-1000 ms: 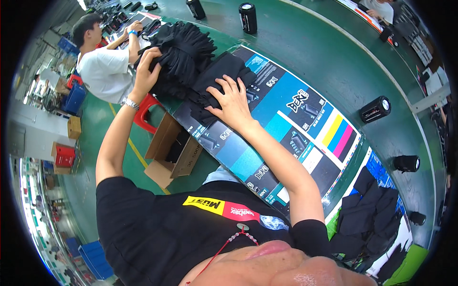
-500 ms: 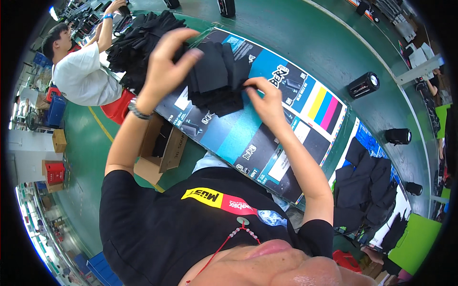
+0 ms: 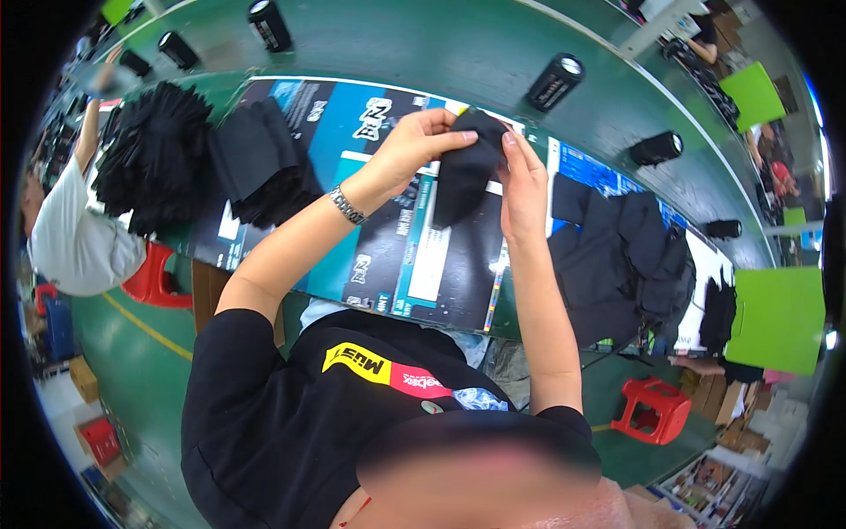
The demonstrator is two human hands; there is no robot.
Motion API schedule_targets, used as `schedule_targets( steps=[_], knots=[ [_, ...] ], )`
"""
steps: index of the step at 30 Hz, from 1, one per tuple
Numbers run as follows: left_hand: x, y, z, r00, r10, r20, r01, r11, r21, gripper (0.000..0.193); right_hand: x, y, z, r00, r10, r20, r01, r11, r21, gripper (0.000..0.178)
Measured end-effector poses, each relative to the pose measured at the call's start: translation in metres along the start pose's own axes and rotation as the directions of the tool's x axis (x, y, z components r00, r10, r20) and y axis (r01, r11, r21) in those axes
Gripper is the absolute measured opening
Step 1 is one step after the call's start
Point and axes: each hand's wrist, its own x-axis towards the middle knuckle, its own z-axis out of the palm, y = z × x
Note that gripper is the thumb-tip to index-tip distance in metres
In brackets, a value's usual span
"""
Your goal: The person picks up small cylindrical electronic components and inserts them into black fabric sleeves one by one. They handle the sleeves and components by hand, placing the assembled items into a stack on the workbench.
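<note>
A piece of black cloth (image 3: 464, 181) hangs between my two hands, above a printed sheet (image 3: 339, 247) that covers the table. My left hand (image 3: 423, 145) pinches its upper left part between thumb and fingers. At its upper right edge, my right hand (image 3: 523, 189) has its thumb and fingertips closed on the cloth. To the left of my left forearm lies a neat stack of black cloth pieces (image 3: 256, 154). A looser heap of black cloth (image 3: 145, 159) sits beyond it at the far left. Right of my right forearm, more black cloth (image 3: 617, 256) is spread in a pile.
Black cylinders (image 3: 555, 81) stand along the green surface beyond the sheet. A person in a white shirt (image 3: 84, 234) is at the far left by a red stool (image 3: 159, 278). Another red stool (image 3: 652, 412) and a lime green panel (image 3: 775, 317) are on the right.
The view has swung right. My hands have left the cloth stack and moved right; my left hand, open earlier, now grips a black cloth piece together with my right.
</note>
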Motion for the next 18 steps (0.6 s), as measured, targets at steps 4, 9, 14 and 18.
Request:
schedule_targets(
  steps=[4,9,14,18],
  knots=[
    [0.019,-0.003,0.031,0.976,0.2,-0.087,-0.197,0.98,0.039,0.02,-0.005,-0.011,-0.029,0.946,-0.265,-0.189,0.188,0.918,-0.35,0.029],
    [0.019,0.0,0.054,0.967,0.18,0.183,-0.201,0.974,0.102,0.021,-0.007,-0.018,-0.037,0.982,-0.178,-0.058,0.168,0.976,-0.14,0.014],
    [0.031,0.009,0.064,0.966,0.255,0.05,-0.242,0.952,-0.19,0.028,-0.004,-0.038,-0.049,0.99,-0.126,0.071,0.119,0.988,0.099,0.011],
    [0.051,0.004,0.064,0.946,0.18,0.268,-0.191,0.981,0.017,0.023,0.006,-0.048,-0.054,0.971,-0.197,0.133,0.195,0.98,0.029,0.011]
  ],
)
